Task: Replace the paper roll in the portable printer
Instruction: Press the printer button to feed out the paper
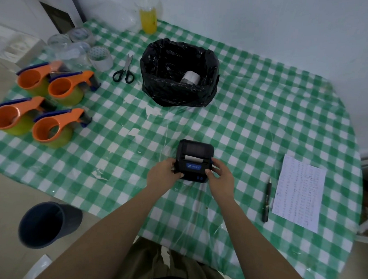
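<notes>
A small black portable printer (194, 151) with a blue label lies on the green checked tablecloth (254, 126) near the front edge. A strip of white paper shows at its slot. My left hand (163, 173) grips its left side and my right hand (220, 176) grips its right side, thumbs on top. A white paper roll (190, 77) lies inside the black bag-lined bin (161, 59) at the back of the table.
Scissors (124, 71) lie left of the bin. Several orange tape dispensers (51, 130) and clear tape rolls (100, 58) fill the left side. A pen (267, 200) and printed sheet (299, 193) lie to the right. A yellow bottle (148, 20) stands at the back. A dark bucket (46, 224) sits on the floor.
</notes>
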A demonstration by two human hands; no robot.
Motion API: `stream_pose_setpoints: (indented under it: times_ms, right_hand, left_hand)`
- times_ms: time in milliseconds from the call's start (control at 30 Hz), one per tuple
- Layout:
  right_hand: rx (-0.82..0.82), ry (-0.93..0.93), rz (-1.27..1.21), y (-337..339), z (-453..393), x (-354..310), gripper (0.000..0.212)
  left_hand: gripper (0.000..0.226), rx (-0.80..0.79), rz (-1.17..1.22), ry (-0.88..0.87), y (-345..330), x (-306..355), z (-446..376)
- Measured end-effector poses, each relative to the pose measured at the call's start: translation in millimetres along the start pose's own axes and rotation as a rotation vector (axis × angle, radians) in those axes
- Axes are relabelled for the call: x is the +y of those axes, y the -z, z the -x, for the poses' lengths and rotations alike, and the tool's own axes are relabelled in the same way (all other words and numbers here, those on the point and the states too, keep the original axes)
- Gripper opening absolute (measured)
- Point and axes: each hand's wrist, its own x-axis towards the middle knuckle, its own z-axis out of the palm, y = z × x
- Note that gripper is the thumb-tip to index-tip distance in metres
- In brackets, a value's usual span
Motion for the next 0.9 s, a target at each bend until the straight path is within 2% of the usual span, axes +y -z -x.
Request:
stream_pose_setpoints:
  times_ms: [900]
  right_hand:
    - [0.003, -0.006, -0.011, 0.3, 2.5, -1.7, 0.040]
  left_hand:
    - [0.043, 0.015, 0.031, -0.029, 0.7, 2.4, 6.3]
